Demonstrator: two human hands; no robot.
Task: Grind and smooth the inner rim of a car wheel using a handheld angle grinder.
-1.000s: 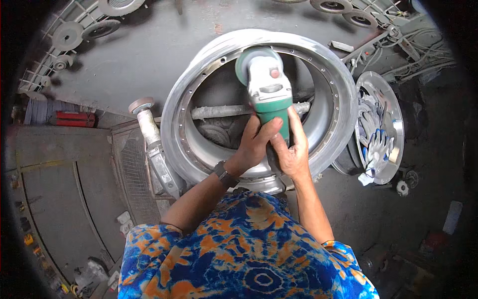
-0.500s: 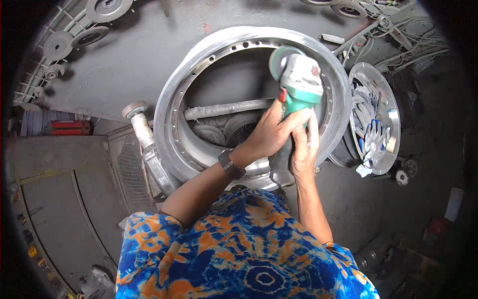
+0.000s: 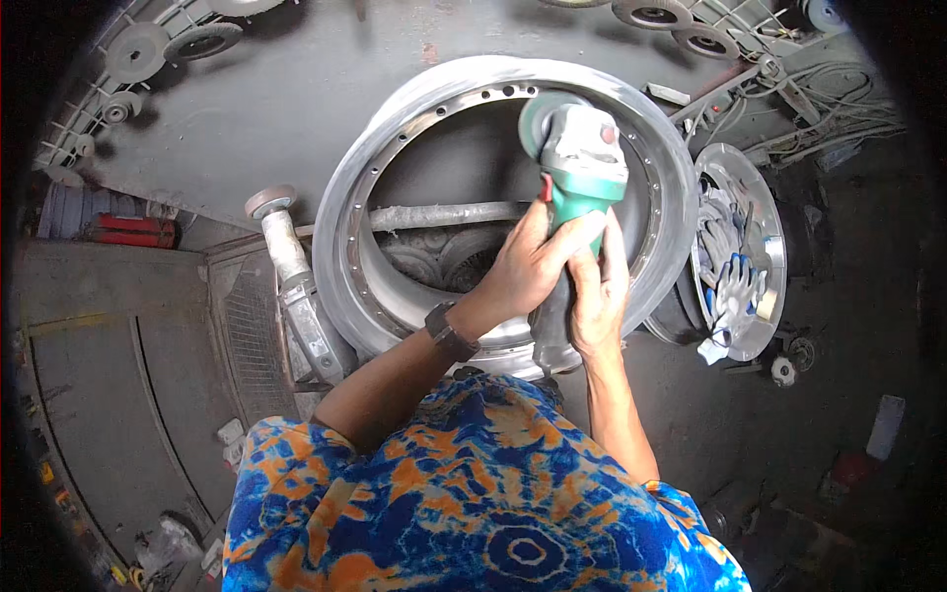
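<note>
Both my hands are wrapped round a green and grey angle grinder. My left hand closes on its upper body, beside a red switch. Lower down, my right hand grips it from the right. The grinder's round disc lies over the far inner edge of a large metal wheel rim; whether it touches the metal, I cannot tell. Small bolt holes run round the rim's inner flange. A dark watch sits on my left wrist.
Left of the rim stands a polishing machine with a round head. On the right a metal dish holds work gloves. Several abrasive wheels hang along the far left, and cables tangle at the far right.
The grinder and both hands have shifted slightly left and down in the picture. The surroundings have also shifted in view. Both hands keep their hold.
</note>
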